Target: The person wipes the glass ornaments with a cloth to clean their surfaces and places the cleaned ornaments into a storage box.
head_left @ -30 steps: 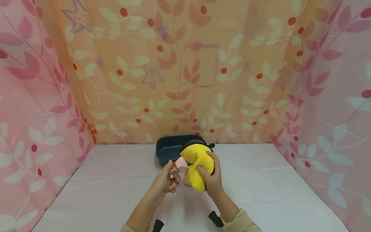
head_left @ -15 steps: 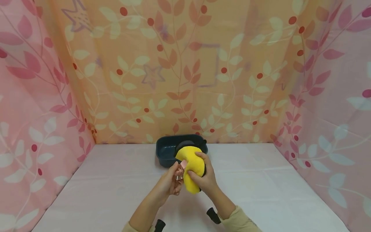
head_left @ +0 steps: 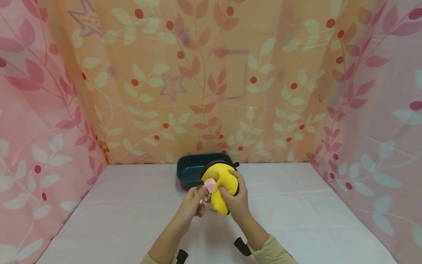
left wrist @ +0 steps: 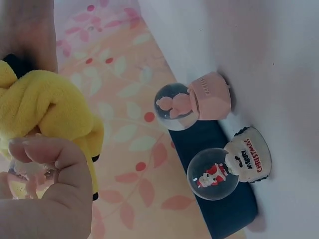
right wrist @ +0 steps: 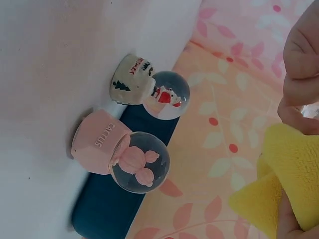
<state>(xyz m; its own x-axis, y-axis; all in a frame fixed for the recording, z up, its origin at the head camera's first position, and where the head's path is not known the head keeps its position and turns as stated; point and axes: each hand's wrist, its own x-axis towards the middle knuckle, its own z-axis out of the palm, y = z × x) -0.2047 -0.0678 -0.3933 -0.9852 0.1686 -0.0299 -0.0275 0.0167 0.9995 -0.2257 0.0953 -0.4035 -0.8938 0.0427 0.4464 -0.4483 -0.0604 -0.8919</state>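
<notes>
My left hand (head_left: pixel 190 203) grips a snow globe (head_left: pixel 210 185) by its clear glass ball; its pink faceted base points up and right. My right hand (head_left: pixel 238 200) holds a yellow plush cloth (head_left: pixel 221 185) with dark edging, bunched against that base. In the left wrist view, the curled fingers (left wrist: pixel 55 164) wrap the glass ball, whose contents are mostly hidden, and the cloth (left wrist: pixel 55 107) lies just beyond. The right wrist view shows the cloth (right wrist: pixel 294 174) at the right edge, partly covering the right fingers.
On the white-covered table (head_left: pixel 108 212), a pink cactus snow globe (left wrist: pixel 212 97) and a Merry Christmas snow globe (left wrist: pixel 249 154) stand in front of a dark blue bin (head_left: pixel 189 172). Patterned fabric (head_left: pixel 204 91) closes off the back and sides. Black mounts (head_left: pixel 242 246) sit by the wrists.
The cloth has moved left over the pink base, then back slightly right and up, baring the base again. The left hand has shifted a little and turned the globe. Both holds continue.
</notes>
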